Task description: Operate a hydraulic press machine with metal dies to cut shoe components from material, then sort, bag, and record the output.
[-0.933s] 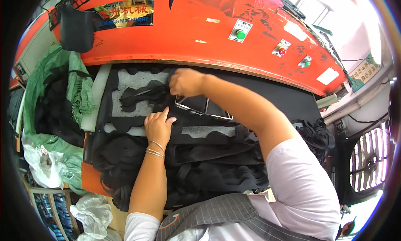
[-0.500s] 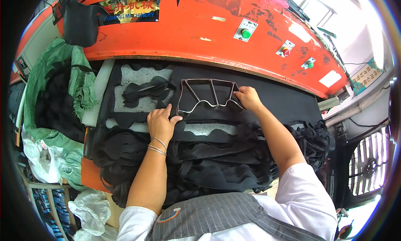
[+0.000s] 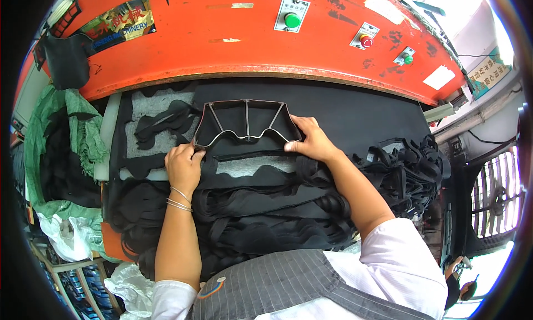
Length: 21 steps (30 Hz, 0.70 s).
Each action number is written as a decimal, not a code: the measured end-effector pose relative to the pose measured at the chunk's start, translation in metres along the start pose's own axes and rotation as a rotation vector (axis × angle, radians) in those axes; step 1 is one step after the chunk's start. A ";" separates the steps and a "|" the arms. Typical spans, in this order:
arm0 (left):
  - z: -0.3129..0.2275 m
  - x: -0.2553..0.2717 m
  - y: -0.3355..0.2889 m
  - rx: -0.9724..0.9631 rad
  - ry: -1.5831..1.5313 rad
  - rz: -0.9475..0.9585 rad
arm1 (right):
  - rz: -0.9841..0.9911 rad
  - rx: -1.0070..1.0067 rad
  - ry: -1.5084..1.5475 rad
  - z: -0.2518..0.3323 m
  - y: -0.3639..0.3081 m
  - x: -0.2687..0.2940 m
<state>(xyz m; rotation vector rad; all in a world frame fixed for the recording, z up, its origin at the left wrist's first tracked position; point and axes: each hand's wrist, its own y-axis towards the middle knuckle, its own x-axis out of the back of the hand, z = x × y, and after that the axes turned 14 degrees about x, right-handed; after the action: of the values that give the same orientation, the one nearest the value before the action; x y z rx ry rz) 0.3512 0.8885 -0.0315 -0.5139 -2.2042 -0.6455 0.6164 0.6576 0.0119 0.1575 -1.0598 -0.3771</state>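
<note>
A metal cutting die point(image 3: 247, 118), with a wavy front edge and inner cross bars, sits on a black sheet of material point(image 3: 350, 112). My right hand point(image 3: 314, 141) grips its right end, thumb in front and fingers round the back. At the die's left front corner, my left hand point(image 3: 184, 168) has its thumb and forefinger closed on the metal; the other fingers are bent on the black material. Loose black offcut strips point(image 3: 161, 122) lie on a grey patch left of the die.
Black cut pieces point(image 3: 266, 206) are heaped along the near edge, with tangled scraps point(image 3: 411, 175) to the right. An orange machine beam point(image 3: 211, 48) with push buttons spans the far side. On the left stands a green sack point(image 3: 83, 128) of black material.
The head view has shifted. My right hand has come round the die's right end with its thumb in front, and my left hand has moved onto its left corner.
</note>
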 end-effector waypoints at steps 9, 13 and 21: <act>-0.003 -0.009 0.025 -0.048 0.068 -0.036 | -0.033 0.062 -0.068 -0.017 0.010 -0.001; -0.012 -0.018 0.043 -0.041 0.118 0.004 | -0.084 0.065 -0.082 -0.033 0.020 0.000; -0.008 -0.021 0.097 0.036 0.181 -0.004 | -0.475 -0.005 -0.041 -0.056 0.052 0.047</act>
<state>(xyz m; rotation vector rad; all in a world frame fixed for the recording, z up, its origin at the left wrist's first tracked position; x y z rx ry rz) 0.4216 0.9574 -0.0154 -0.4163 -2.0433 -0.6279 0.6973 0.6855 0.0389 0.4011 -1.0572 -0.8134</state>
